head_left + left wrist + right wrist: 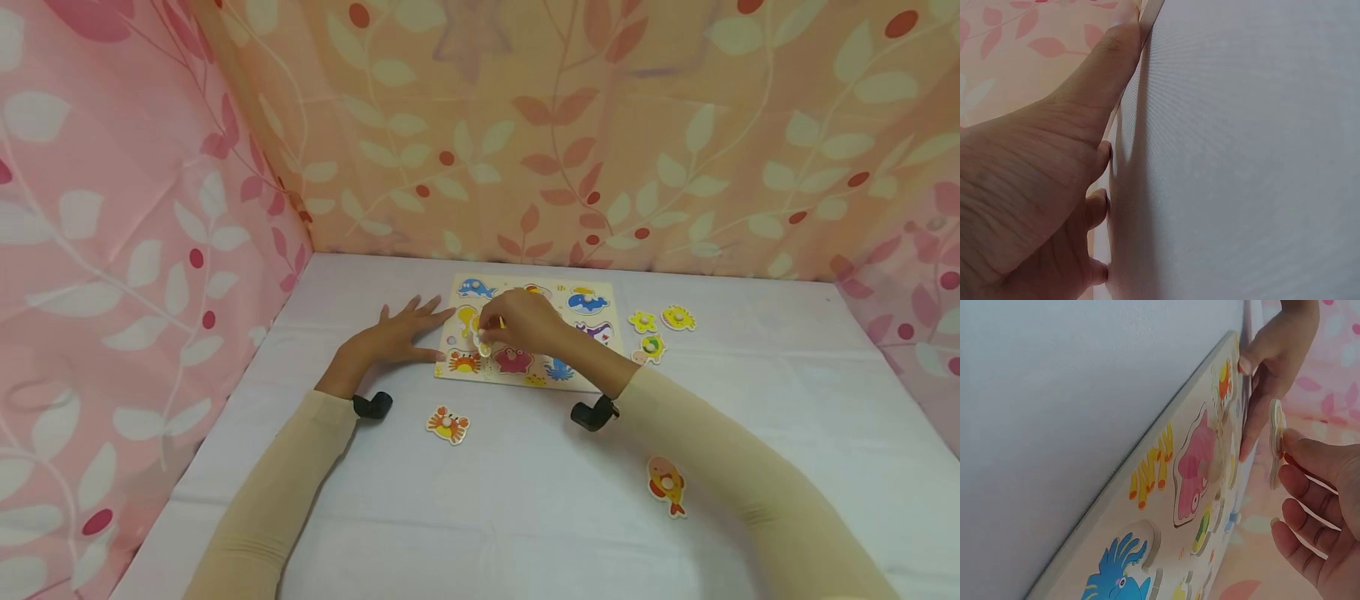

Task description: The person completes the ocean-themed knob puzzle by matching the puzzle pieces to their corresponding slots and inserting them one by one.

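A wooden puzzle board (pixel 504 377) with painted sea animals lies on the white cloth. My left hand (pixel 401 332) is spread flat at its left edge, thumb and a fingertip touching the board's side. Over the left part of the board, my right hand (pixel 525 321) pinches a small pale-edged puzzle piece (pixel 1275 444) between thumb and fingers. In the right wrist view that piece is held edge-on, apart from the board, its picture mostly hidden. A crab piece (pixel 447 425) with a knob lies in front of the board, below the printed crab.
Right of the board lie a star piece (pixel 642 322), a round yellow fish piece (pixel 678 317) and a yellow-green piece (pixel 650 347). Nearer, beside the right forearm, is an orange fish piece (pixel 667 485). Patterned cloth (pixel 480 167) hangs behind and at both sides.
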Tool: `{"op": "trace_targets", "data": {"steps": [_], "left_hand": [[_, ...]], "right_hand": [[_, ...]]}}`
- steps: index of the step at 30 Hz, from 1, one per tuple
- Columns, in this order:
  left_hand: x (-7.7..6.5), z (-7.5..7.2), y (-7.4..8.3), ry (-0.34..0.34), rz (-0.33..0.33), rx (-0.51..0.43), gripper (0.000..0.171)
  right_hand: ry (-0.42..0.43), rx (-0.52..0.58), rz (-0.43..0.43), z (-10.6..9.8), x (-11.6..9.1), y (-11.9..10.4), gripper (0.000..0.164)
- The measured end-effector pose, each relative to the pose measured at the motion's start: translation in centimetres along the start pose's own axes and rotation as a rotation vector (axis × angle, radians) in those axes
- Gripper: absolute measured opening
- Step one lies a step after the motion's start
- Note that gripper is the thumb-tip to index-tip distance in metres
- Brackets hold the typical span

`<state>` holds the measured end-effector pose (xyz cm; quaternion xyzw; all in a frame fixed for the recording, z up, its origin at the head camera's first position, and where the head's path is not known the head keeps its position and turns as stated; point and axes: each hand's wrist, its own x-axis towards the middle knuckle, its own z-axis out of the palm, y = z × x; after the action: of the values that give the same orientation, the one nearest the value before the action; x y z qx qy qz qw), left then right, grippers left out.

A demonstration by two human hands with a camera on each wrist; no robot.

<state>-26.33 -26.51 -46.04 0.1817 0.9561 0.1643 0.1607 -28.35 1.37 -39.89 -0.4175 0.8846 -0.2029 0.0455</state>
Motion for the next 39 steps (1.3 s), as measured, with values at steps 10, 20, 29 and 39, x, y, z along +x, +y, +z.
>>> {"op": "trace_targets", "data": {"steps": [10, 20, 29, 39], "left_hand": [[-0.2, -0.3, 0.4, 0.003, -0.002, -0.013, 0.093], [-0.3, -0.3, 0.5, -0.003, -0.001, -0.020, 0.092], [-0.4, -0.4, 0.7, 0.011, -0.012, -0.008, 0.094], [-0.2, -0.3, 0.6, -0.004, -0.010, -0.009, 0.094]], "right_hand": [[0.032, 0.015, -0.002, 1.0, 2.3, 1.1, 0.012], [0.040, 0.006, 0.064, 2.0, 4.3, 1.5, 0.008], [0.012, 0.021, 0.110, 2.3, 5.3, 1.5, 0.009], [-0.014, -0.010, 0.118, 2.9, 5.7, 1.6, 0.011]]}}
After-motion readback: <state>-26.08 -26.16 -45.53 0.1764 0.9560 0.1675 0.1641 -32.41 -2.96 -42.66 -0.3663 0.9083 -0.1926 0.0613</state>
